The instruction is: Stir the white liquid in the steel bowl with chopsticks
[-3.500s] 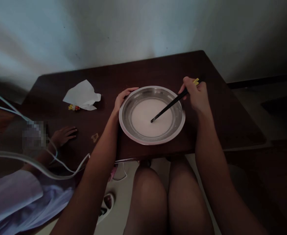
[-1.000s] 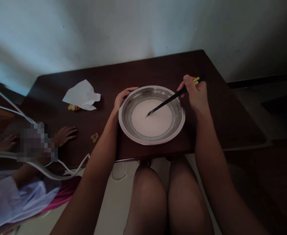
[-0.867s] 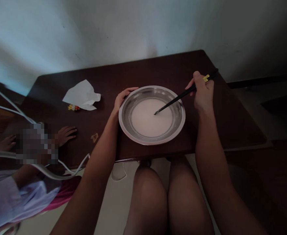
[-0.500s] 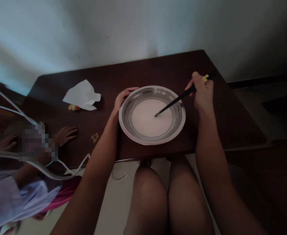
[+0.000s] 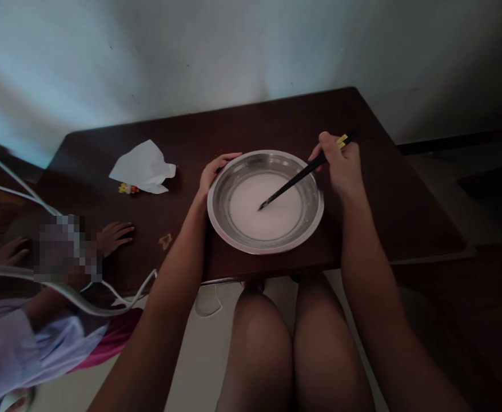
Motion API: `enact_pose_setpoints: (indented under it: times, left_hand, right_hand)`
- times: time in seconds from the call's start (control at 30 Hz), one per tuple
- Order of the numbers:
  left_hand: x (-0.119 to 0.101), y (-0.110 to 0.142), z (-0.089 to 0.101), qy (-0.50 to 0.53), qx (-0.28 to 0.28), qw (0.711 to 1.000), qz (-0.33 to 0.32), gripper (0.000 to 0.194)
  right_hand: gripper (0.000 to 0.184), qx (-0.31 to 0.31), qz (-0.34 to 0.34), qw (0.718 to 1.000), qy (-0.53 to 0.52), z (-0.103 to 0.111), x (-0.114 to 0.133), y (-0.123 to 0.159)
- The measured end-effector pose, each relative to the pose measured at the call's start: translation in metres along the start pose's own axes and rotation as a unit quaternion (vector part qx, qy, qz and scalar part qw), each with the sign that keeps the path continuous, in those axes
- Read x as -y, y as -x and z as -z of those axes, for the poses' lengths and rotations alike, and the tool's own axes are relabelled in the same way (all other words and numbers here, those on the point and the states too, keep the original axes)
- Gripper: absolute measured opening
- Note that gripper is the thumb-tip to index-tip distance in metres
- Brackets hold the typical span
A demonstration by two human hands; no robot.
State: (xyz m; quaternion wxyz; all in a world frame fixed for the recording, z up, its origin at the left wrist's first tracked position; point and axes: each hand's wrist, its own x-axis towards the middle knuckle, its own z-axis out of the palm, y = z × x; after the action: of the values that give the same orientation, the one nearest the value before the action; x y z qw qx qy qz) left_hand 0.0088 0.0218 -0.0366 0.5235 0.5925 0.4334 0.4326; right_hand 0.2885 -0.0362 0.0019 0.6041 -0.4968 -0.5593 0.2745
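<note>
A wide stainless steel bowl (image 5: pixel 266 249) stands near the front edge of the dark table, with a milky white liquid (image 5: pixel 255 220) in it. Against the bowl's left side, my left hand (image 5: pixel 215 171) holds the outer wall, its fingers reaching along the far left rim. My right hand (image 5: pixel 340 160) grips black chopsticks (image 5: pixel 294 180) with gold bands near their upper end. They slant down to the left over the bowl's right rim. Their tips meet the liquid near its middle; how deep they go I cannot tell.
A crumpled white tissue (image 5: pixel 142 166) and a small yellow-red toy (image 5: pixel 127 188) lie on the table (image 5: pixel 277 123) at left. Nearer is a brownish mark (image 5: pixel 164 241). Another person's hand (image 5: pixel 116 236) rests on the table's left, beside white cables (image 5: pixel 126 300). A wall (image 5: pixel 234 51) stands behind.
My right hand has moved left and slightly toward me. The chopstick tips have shifted left and nearer through the liquid. My left hand and the bowl have stayed practically in place.
</note>
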Motion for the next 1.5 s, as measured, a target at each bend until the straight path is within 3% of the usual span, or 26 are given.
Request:
enact_pose_setpoints:
  times: [0.13, 0.33, 0.5, 0.67, 0.83, 1.0, 1.13, 1.3, 1.5]
  left_hand:
    - [-0.0004, 0.0000, 0.0011, -0.006, 0.007, 1.000, 0.000, 0.037]
    - [-0.0020, 0.0004, -0.0002, 0.011, -0.002, 1.000, 0.004, 0.036]
    - [-0.0007, 0.0004, 0.0009, -0.010, 0.005, 1.000, -0.005, 0.036]
    - [-0.0004, 0.0006, 0.0005, -0.001, 0.002, 1.000, -0.003, 0.035]
    - [-0.0012, 0.0008, 0.0003, 0.021, 0.002, 1.000, 0.010, 0.037]
    - [-0.0018, 0.0009, -0.0002, 0.009, 0.001, 1.000, 0.005, 0.037]
    - [-0.0021, 0.0012, -0.0003, 0.003, 0.006, 1.000, 0.001, 0.037]
    - [-0.0007, 0.0003, -0.0003, 0.026, -0.005, 1.000, 0.004, 0.037]
    - [0.0022, -0.0013, 0.0007, 0.026, -0.002, 1.000, 0.008, 0.038]
  right_hand:
    - [0.054, -0.072, 0.006, 0.997, -0.013, 0.0019, -0.0024, -0.0013]
    - [0.051, 0.017, 0.000, 1.000, -0.008, -0.0005, -0.0026, 0.0000]
    - [0.054, -0.054, 0.006, 0.998, -0.031, 0.0010, -0.0018, -0.0003]
    - [0.052, 0.022, -0.003, 1.000, -0.015, -0.0003, 0.0022, 0.0017]
    - [0.053, -0.049, 0.014, 0.998, -0.041, 0.0017, 0.0002, 0.0003]
    - [0.052, 0.018, 0.008, 1.000, -0.022, 0.0005, 0.0015, 0.0009]
    - [0.053, -0.036, 0.024, 0.998, -0.042, 0.0009, 0.0016, 0.0006]
    - [0.053, 0.019, 0.003, 1.000, -0.015, -0.0003, 0.0031, 0.0013]
    - [0.058, -0.035, 0.014, 0.999, -0.034, 0.0005, 0.0028, 0.0003]
